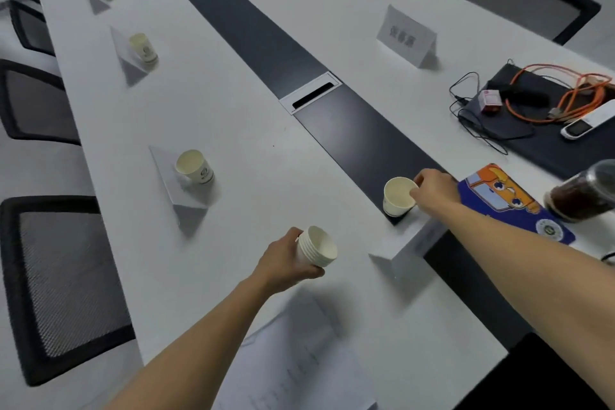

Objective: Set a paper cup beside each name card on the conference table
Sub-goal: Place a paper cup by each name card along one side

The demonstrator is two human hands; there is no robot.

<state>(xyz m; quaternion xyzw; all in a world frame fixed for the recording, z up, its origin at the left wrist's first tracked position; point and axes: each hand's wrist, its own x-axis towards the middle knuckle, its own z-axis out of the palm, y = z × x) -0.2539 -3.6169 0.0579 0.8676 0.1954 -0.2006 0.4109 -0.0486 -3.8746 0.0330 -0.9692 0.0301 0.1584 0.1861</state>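
A long white tabletop [233,130] with a dark strip [233,10] down its middle is filling the frame, and mesh chairs [66,276] are standing along its left edge. Down the left side, other cups [194,167] are sitting upright, each just beside a folded card [173,183]. In the lower centre, the left grip [283,260] is wrapping round a stack [317,247] of nested cups, holding it tilted above the tabletop with the mouths facing right. Right of centre, the right grip [436,191] is pinching the rim of a single cup [396,198], which is sitting at the near end of the strip, just above the nearest card [402,248] in the frame; whether its base is touching down I cannot tell. A cartoon notebook [499,196] is lying just right of that grip, a dark jar [585,193] beside it, and orange cables [565,90] are trailing over a black pad [545,143] at the right edge.
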